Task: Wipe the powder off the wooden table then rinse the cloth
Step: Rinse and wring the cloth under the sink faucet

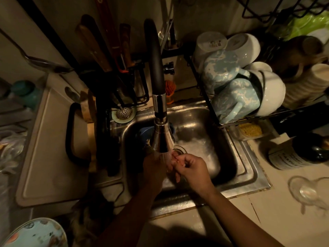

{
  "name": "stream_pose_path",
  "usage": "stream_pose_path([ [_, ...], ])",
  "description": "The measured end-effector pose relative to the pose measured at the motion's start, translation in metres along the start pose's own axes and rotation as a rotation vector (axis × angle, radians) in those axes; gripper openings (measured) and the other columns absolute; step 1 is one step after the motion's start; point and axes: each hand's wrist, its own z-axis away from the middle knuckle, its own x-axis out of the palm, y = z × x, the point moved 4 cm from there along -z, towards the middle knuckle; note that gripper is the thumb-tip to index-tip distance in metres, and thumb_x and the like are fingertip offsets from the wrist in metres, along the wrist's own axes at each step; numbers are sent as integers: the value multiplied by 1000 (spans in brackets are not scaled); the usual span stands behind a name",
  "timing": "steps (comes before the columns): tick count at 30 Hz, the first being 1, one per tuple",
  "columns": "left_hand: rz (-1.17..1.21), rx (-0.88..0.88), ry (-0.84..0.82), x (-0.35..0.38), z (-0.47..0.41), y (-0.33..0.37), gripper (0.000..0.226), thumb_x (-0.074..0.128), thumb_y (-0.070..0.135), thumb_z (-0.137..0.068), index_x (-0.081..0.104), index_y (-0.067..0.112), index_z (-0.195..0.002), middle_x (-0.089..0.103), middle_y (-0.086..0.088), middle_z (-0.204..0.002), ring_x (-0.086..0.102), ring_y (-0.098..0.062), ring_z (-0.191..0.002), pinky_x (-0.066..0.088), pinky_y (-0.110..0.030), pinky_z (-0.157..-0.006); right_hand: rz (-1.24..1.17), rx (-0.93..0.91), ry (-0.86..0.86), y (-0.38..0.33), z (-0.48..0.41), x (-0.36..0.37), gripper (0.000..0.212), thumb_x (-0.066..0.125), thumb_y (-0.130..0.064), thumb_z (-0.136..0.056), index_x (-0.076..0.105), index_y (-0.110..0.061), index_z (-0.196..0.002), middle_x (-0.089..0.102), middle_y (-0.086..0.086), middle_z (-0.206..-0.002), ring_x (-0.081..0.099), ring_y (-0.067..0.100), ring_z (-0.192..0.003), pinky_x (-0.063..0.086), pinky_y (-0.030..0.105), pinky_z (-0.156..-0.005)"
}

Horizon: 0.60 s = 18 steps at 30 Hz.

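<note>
Both hands over steel sink, under faucet head, in water stream. Left hand: in shadow beneath spout, fingers' state cannot be told. Right hand: fingers curled, thumb meeting fingertips at pale pinkish mass between hands. Cannot tell whether mass is cloth. Dish rack with bowls at sink's right. Tabletop right of sink.
</note>
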Motion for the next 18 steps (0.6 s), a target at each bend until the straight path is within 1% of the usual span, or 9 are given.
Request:
stream_pose_path([
  [1, 33, -25, 7, -3, -2, -9, 47, 78, 35, -71, 67, -5, -94, 70, -24, -84, 68, -36, -73, 57, -45, -69, -42, 7, -16, -1, -1, -3, 19, 70, -10, -91, 70, 0, -75, 66, 19, -59, 58, 27, -53, 51, 32, -62],
  [3, 62, -84, -16, -4, -1, -14, 47, 78, 29, -69, 66, -9, -95, 68, -25, -86, 63, -36, -72, 54, -48, -72, -103, 60, 55, 6, -6, -15, 21, 70, -11, -92, 71, -1, -74, 63, 27, -60, 53, 26, -53, 47, 33, -60],
  [5, 137, -73, -64, -1, 9, -1, 42, 77, 15, -68, 58, -19, -86, 59, -24, -77, 54, -28, -65, 47, -39, -65, -78, 110, 162, 19, -9, -29, 18, 68, -13, -93, 72, -3, -78, 68, 15, -64, 58, 18, -59, 48, 29, -64],
  [8, 247, -45, -218, 7, 11, 8, 30, 74, 14, -75, 60, -13, -78, 61, -22, -78, 59, -24, -68, 51, -34, -68, -6, 174, 145, 34, -8, -34, 24, 62, -30, -96, 69, -7, -95, 70, -4, -72, 62, 5, -68, 49, 29, -75],
  [11, 308, -113, -232, 6, 6, 5, 41, 78, 10, -74, 60, -17, -98, 60, -30, -100, 62, -33, -86, 55, -34, -75, -267, 376, 3, 38, -5, -23, 31, 45, -29, -105, 63, -8, -117, 75, -2, -84, 67, 6, -78, 55, 25, -71],
  [13, 330, -168, -250, 6, 3, -3, 35, 69, 2, -85, 58, -19, -110, 63, -32, -113, 65, -35, -103, 57, -37, -88, -540, 470, -94, 39, -4, -16, 35, 38, -33, -107, 59, -14, -127, 73, 12, -114, 69, 23, -99, 58, 39, -83],
  [15, 342, -180, -234, 4, 4, -3, 42, 67, 9, -87, 57, -15, -119, 62, -31, -121, 62, -40, -114, 50, -47, -102, -768, 529, -95, 36, -5, -13, 36, 40, -31, -105, 57, -12, -131, 65, 23, -128, 68, 32, -104, 58, 45, -85],
  [17, 352, -185, -196, -1, 2, -1, 45, 73, 12, -82, 56, -18, -111, 65, -27, -110, 63, -39, -102, 54, -43, -91, -808, 517, -25, 35, -7, -14, 33, 46, -20, -103, 57, -6, -131, 63, 26, -129, 68, 30, -100, 61, 37, -76],
  [18, 306, -167, -138, -5, 0, -2, 32, 70, 6, -83, 57, -15, -103, 66, -23, -100, 64, -34, -93, 56, -38, -81, -775, 493, 4, 35, -7, -17, 30, 48, -13, -101, 58, -3, -128, 65, 26, -125, 67, 28, -98, 62, 32, -72],
])
